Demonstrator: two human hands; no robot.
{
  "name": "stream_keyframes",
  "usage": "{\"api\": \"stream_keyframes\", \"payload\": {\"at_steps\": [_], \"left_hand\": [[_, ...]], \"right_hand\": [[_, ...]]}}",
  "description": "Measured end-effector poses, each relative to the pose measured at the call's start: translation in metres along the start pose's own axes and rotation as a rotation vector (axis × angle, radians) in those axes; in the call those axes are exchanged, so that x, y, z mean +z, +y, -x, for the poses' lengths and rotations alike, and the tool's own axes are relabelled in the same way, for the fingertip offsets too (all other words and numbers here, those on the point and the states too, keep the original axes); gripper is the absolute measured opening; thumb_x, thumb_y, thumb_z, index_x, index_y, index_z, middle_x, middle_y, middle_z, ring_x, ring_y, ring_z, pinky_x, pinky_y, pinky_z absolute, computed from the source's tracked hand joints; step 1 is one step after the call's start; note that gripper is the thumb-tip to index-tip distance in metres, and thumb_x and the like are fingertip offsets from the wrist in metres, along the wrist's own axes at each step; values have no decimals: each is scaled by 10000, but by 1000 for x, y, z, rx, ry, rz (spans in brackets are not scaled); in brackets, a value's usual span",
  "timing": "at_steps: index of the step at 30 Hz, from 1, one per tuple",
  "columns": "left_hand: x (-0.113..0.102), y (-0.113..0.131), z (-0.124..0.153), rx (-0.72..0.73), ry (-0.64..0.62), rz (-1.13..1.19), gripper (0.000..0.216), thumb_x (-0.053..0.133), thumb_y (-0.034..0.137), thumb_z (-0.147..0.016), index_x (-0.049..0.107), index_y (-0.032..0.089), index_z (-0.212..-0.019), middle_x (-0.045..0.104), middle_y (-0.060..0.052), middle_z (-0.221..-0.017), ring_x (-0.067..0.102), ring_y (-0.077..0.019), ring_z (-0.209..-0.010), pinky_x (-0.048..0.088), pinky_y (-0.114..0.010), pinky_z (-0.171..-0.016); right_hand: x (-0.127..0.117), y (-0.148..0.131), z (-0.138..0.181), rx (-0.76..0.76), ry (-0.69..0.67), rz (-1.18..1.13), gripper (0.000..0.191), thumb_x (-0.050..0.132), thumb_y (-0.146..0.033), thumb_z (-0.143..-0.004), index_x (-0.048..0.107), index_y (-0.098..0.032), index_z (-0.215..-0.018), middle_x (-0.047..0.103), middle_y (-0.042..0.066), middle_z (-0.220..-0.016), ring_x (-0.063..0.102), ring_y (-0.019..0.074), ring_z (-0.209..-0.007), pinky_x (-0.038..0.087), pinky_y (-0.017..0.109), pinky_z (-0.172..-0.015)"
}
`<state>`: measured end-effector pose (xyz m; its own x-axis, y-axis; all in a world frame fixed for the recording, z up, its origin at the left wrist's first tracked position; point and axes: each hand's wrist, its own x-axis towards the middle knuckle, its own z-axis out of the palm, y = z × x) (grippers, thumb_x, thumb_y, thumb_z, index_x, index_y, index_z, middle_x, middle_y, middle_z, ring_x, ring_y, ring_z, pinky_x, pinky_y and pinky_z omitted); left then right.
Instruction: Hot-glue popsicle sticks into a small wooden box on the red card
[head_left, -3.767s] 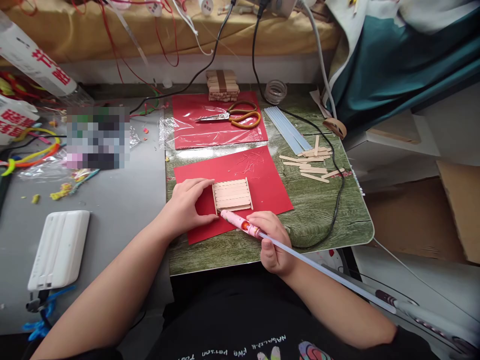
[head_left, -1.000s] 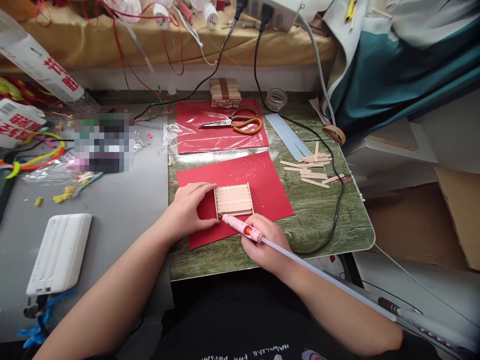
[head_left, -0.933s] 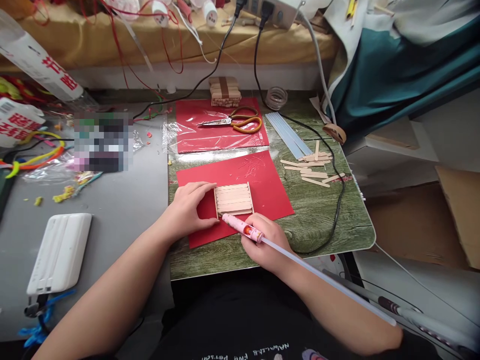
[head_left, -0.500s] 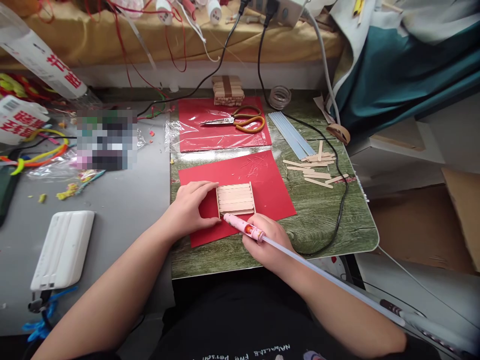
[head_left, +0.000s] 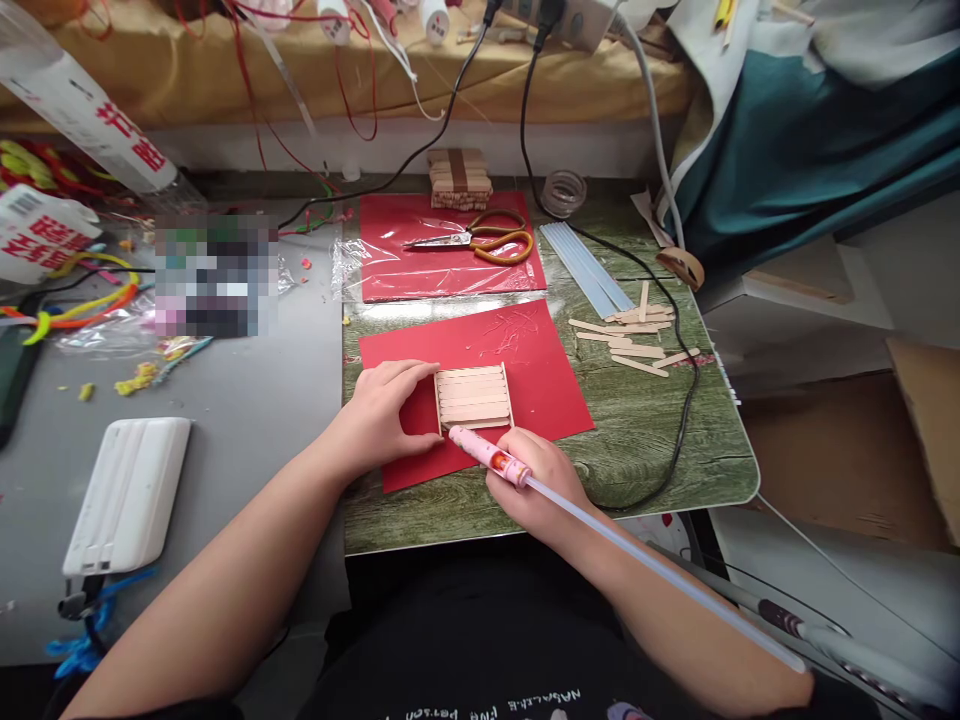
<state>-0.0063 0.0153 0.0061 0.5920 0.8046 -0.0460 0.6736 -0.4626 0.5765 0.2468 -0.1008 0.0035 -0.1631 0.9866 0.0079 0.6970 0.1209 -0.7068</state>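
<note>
A small panel of wooden craft sticks [head_left: 474, 393] lies on a red sheet [head_left: 551, 385], its slats side by side between two upright end sticks. At its left edge, my left hand [head_left: 382, 408] grips the end stick, index finger at the far end and thumb at the near end. My right hand [head_left: 544, 480] is closed around a pink glue gun [head_left: 491, 457]. A long clear glue stick [head_left: 660, 560] runs out of the gun's rear along my right forearm. The gun's tip points at the panel's near left corner; whether it touches is too small to tell.
Scissors [head_left: 480, 240] lie on a plastic-wrapped red pack [head_left: 382, 270]. Behind them sits a banded craft-stick bundle [head_left: 459, 180]. Glue sticks [head_left: 585, 270] and loose craft sticks [head_left: 637, 350] are at right, near a black cable [head_left: 686, 400]. A white power bank [head_left: 127, 495] is at left.
The view has shifted very slightly. Both hands, the glue gun and the craft-stick panel keep nearly the same positions.
</note>
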Motion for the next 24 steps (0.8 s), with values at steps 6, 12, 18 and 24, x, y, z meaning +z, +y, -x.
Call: {"api": "stream_keyframes", "payload": {"at_steps": [6,12,18,24], "left_hand": [[1,0,0,5,4,-11,839,817,522,-808,473,292,-1538,565,-105,-1546,494,-370,-1443,357,-522,-1206],[1,0,0,18,9,-25,844,822,537,-803,476,289,-1531,573,-102,-1542,504,-365,-1440,356,-511,-1199],[0,0,0,21,12,-30,854,831,542,-801,479,270,-1529,579,-109,-1533,516,-361,-1428,367,-508,-1181],[1,-1,1,33,20,-23,846,831,527,-804,477,274,-1529,574,-98,-1542,502,-355,-1440,351,-501,-1199]], "right_hand": [[0,2,0,4,-30,-3,203,591,-173,-850,418,-256,-786,495,-11,-735,476,189,-668,296,327,-619],[2,3,1,-4,-10,-29,190,599,-172,-846,432,-253,-805,503,-11,-751,493,188,-683,308,328,-635],[0,2,1,29,-24,-32,176,598,-173,-851,446,-252,-809,520,-9,-742,503,186,-667,290,324,-619],[0,1,1,58,-39,-27,210,610,-164,-842,424,-248,-792,515,-18,-734,498,175,-661,281,319,-620]]}}
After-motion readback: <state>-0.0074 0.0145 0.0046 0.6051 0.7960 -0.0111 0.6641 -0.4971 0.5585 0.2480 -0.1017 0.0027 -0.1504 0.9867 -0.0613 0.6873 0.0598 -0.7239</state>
